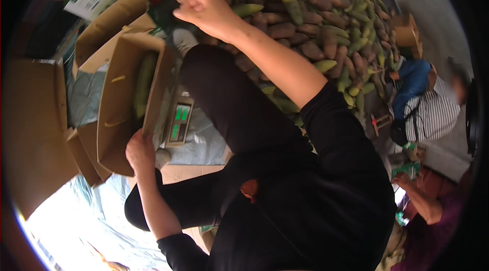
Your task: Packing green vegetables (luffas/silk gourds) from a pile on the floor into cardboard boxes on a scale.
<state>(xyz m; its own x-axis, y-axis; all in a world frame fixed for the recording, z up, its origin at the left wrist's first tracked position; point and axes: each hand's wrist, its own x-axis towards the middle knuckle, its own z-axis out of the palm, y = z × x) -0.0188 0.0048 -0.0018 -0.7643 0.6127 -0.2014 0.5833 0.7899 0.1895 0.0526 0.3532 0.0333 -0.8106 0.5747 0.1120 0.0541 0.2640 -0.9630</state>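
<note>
The left hand (140, 151) grips the near edge of an open brown cardboard box (119, 113), fingers curled over the rim. The box sits on a grey weighing scale with a green-lit display (178, 120). The right hand (206, 11) stretches out over a heap of brown and yellow-green elongated fruits (316, 26); its fingers are bent, but whether they hold anything I cannot tell. So far only one long green fruit (144, 85) shows inside the box, which looks mostly unfilled, while the heap remains large. The box's floor is hidden by its walls, and the dark-clothed knee (224, 92) covers part of the heap.
</note>
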